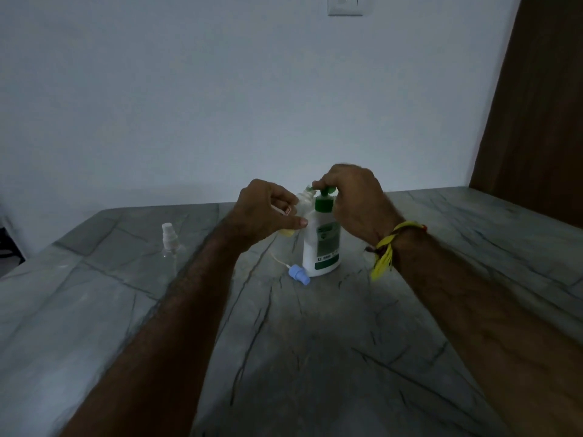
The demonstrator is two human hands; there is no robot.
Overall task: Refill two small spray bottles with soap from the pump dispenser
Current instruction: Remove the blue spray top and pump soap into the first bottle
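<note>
A white pump dispenser (321, 241) with a green collar, green pump head and green label was stood upright near the middle of the grey veined table (315, 342). Its pump head was covered by the curled fingers of the right hand (353, 200). A small uncapped spray bottle (303, 201) was gripped by the left hand (268, 212), tilted, its mouth just beside the nozzle; its body was largely hidden. A blue spray cap (298, 274) with its tube was laid against the dispenser's base. A second clear spray bottle (168, 244) was stood well apart to the left, hard to make out
</note>
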